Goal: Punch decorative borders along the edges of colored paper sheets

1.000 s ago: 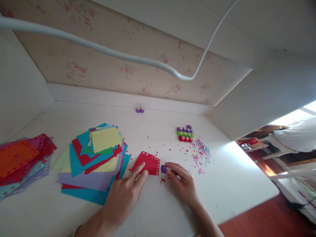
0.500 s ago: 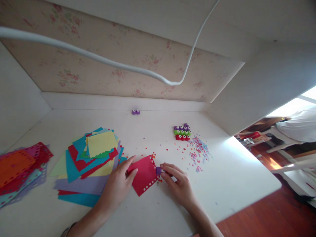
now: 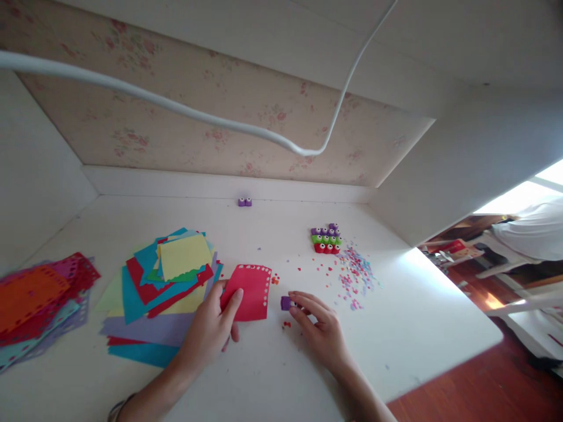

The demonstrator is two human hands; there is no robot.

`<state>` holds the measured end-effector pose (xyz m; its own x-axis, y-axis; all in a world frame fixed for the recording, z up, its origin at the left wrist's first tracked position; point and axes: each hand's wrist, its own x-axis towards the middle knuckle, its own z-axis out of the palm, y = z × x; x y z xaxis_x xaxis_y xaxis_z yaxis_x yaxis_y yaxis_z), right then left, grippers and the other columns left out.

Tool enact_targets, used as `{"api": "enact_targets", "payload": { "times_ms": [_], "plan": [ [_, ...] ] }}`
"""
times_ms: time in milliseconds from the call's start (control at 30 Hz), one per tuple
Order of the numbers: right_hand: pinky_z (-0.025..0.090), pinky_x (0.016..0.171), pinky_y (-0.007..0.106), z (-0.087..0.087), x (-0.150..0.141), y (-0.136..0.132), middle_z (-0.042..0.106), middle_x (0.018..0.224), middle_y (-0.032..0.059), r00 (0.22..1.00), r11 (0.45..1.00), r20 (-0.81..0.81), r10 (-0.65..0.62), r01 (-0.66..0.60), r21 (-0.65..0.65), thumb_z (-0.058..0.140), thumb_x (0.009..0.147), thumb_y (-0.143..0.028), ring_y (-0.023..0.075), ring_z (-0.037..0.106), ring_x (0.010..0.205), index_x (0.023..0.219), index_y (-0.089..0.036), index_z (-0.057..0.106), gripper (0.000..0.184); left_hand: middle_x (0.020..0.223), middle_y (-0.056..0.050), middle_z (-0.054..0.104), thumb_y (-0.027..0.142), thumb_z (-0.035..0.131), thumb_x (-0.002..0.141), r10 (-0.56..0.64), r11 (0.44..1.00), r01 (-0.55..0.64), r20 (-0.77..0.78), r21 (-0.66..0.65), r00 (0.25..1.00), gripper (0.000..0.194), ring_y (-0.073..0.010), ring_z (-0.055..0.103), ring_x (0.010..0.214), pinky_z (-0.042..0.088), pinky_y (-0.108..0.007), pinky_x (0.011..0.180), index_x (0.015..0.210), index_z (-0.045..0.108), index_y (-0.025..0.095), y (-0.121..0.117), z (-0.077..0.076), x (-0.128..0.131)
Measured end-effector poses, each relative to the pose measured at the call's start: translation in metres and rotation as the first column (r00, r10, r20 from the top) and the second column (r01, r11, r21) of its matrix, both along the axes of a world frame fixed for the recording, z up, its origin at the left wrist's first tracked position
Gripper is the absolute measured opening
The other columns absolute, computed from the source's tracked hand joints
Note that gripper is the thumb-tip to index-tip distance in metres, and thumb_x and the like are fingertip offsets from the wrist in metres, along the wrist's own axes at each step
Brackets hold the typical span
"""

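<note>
My left hand [image 3: 215,319] pinches a red sheet of paper [image 3: 250,293] between thumb and fingers. Punched shapes run along the sheet's top and right edges. To its right, my right hand [image 3: 319,328] is closed on a small purple craft punch [image 3: 285,303], which stands apart from the paper. A few red and orange paper bits [image 3: 287,324] lie below the punch, and more sit by the sheet's upper right corner.
Colored sheets [image 3: 145,319] are piled left of my left hand; punched sheets [image 3: 39,293] lie farther left. Purple, green and red punches [image 3: 326,239] stand grouped at the back right beside scattered confetti [image 3: 354,272]. Two purple punches [image 3: 244,202] sit near the back wall. A white cable [image 3: 197,115] hangs across above.
The red sheet has come away from the purple punch and turned, so its punched edges now face up and right. My right hand keeps the punch in nearly the same place.
</note>
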<state>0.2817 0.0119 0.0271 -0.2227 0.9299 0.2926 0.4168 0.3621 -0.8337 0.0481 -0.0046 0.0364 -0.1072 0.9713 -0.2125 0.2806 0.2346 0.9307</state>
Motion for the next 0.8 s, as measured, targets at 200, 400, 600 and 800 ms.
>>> {"api": "enact_targets", "payload": {
  "times_ms": [200, 400, 600, 800],
  "plan": [
    [0.058, 0.085, 0.035, -0.003, -0.001, -0.001, 0.07, 0.113, 0.0067, 0.999, 1.0, 0.038, 0.013, -0.013, -0.002, 0.06, 0.09, -0.027, 0.0221, 0.067, 0.103, 0.107, -0.027, 0.071, 0.021, 0.087, -0.005, 0.071, 0.052, 0.056, 0.087, -0.005, 0.999, -0.007, 0.231, 0.052, 0.973, 0.044, -0.0187, 0.069, 0.056, 0.054, -0.027, 0.042, 0.115, 0.047, 0.019, 0.002, -0.006, 0.003],
    [0.058, 0.085, 0.035, -0.003, -0.002, -0.001, 0.071, 0.112, 0.0063, 0.999, 1.0, 0.047, 0.022, -0.022, 0.008, 0.061, 0.089, -0.027, 0.0222, 0.067, 0.103, 0.106, -0.028, 0.072, 0.02, 0.113, -0.012, 0.068, 0.046, 0.058, 0.087, -0.014, 0.979, -0.018, 0.155, 0.203, 0.988, 0.04, -0.0284, 0.069, 0.097, 0.059, -0.038, 0.075, 0.117, 0.051, 0.019, 0.002, -0.016, -0.001],
    [0.058, 0.084, 0.034, -0.002, -0.003, -0.002, 0.071, 0.111, 0.0067, 0.997, 0.999, 0.054, 0.046, -0.047, 0.025, 0.061, 0.089, -0.027, 0.0221, 0.068, 0.101, 0.106, -0.027, 0.072, 0.02, 0.109, -0.008, 0.069, 0.042, 0.054, 0.091, -0.062, 0.973, 0.046, 0.063, 0.226, 0.996, 0.027, -0.024, 0.069, 0.095, 0.056, -0.036, 0.081, 0.109, 0.052, 0.022, 0.0, -0.011, 0.001],
    [0.059, 0.084, 0.034, 0.0, -0.004, -0.002, 0.071, 0.111, 0.0073, 0.995, 0.996, 0.047, 0.082, -0.084, 0.039, 0.061, 0.089, -0.025, 0.0216, 0.068, 0.101, 0.106, -0.026, 0.072, 0.02, 0.108, -0.005, 0.07, 0.041, 0.053, 0.091, -0.021, 0.967, 0.033, -0.052, 0.251, 0.998, 0.026, -0.0236, 0.068, 0.096, 0.055, -0.033, 0.079, 0.109, 0.054, 0.022, 0.0, -0.01, 0.0]
  ]
}}
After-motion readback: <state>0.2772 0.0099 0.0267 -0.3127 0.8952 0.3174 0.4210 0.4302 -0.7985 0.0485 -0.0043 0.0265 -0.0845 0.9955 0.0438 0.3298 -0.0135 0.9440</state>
